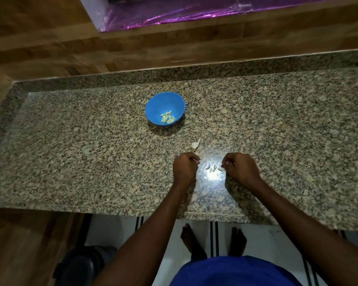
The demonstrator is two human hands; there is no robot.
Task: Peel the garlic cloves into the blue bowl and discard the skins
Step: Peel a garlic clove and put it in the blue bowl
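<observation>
Tiled floor (256, 240) under granite counter (91, 162).

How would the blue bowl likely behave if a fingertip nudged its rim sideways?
The blue bowl looks like thin plastic holding only a few peeled cloves, so probably light. On the polished granite counter it would likely slide, perhaps tip.

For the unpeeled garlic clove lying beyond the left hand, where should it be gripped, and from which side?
Pinch the garlic clove across its plump lower body, coming from above. It lies flat on the granite counter with its thin tip pointing away toward the blue bowl; the tip offers little hold.
</observation>
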